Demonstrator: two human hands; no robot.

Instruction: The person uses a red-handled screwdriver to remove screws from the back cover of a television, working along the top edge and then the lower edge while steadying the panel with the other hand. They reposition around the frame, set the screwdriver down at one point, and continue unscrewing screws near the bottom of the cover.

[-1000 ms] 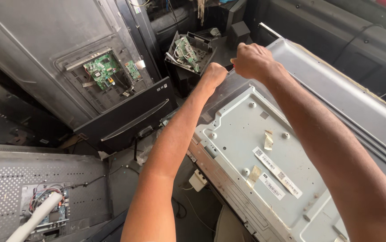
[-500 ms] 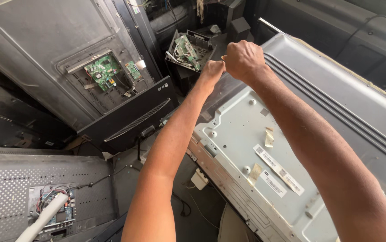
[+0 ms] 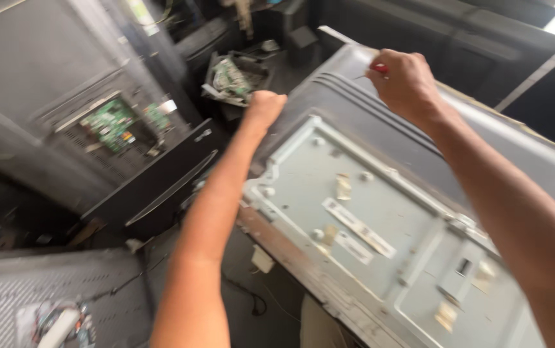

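Right hand point(image 3: 401, 80) is clenched around a red-handled tool point(image 3: 379, 67), probably a screwdriver; motion blur hides the tip. It sits above the far top edge of the TV back panel point(image 3: 380, 212).

Left hand point(image 3: 263, 106) is a closed fist pressed at the panel's far left corner, where the dark plastic cover point(image 3: 355, 122) starts. Can't tell if it's gripping anything, fingers are hidden.

The panel lies tilted, running from the far left corner down toward the near right. Its pale metal chassis is exposed, with screw bosses and pale sticker strips point(image 3: 360, 227) across the middle.

Around it:
- open TV shell with a green circuit board point(image 3: 111, 122), leaning upright, far left
- black bezel strip point(image 3: 161, 183) just left of the left forearm
- dark bin of loose boards point(image 3: 235, 77) beyond the left fist
- perforated grey sheet point(image 3: 45, 290) near left corner, small wired board on it, blurred
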